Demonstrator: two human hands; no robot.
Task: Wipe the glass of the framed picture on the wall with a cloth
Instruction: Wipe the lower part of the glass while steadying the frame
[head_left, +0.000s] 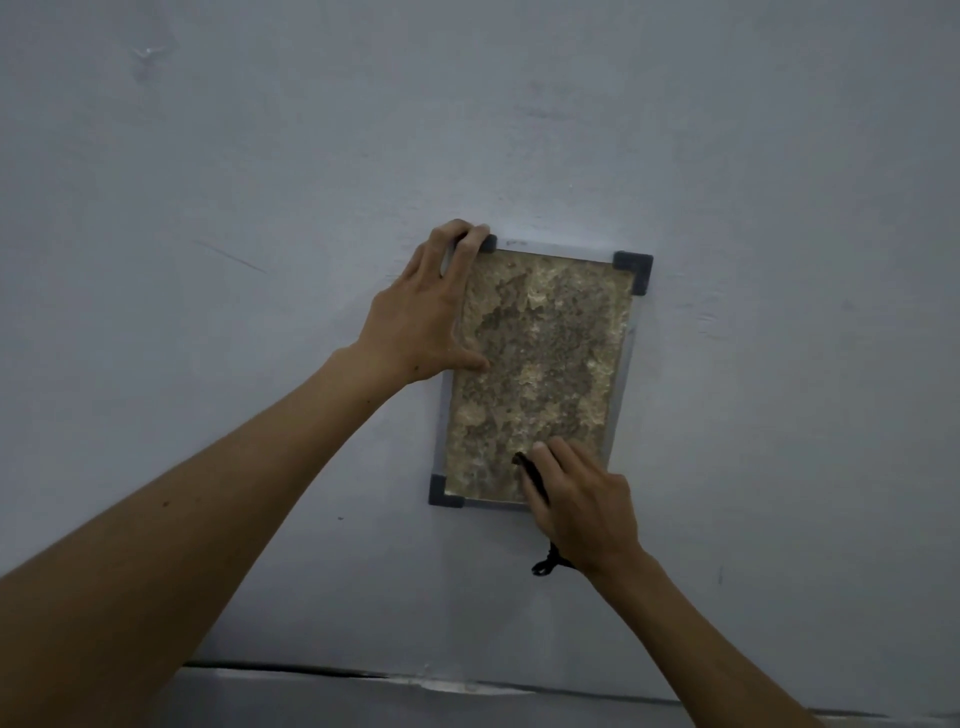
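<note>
A small framed picture (540, 364) with a mottled brown image, a pale frame and dark corner caps hangs on the grey wall. My left hand (431, 312) holds its top left corner, fingers curled over the upper edge and thumb lying on the glass. My right hand (582, 499) presses on the lower right part of the glass. A dark cloth (530, 470) shows only as a narrow strip under its fingers; the rest is hidden by the hand. The frame's bottom right corner is covered.
The plain grey wall (779, 208) fills the view. A dark cord loop (545, 564) hangs at my right wrist. Along the bottom runs the wall's lower edge with a dark gap (363, 673).
</note>
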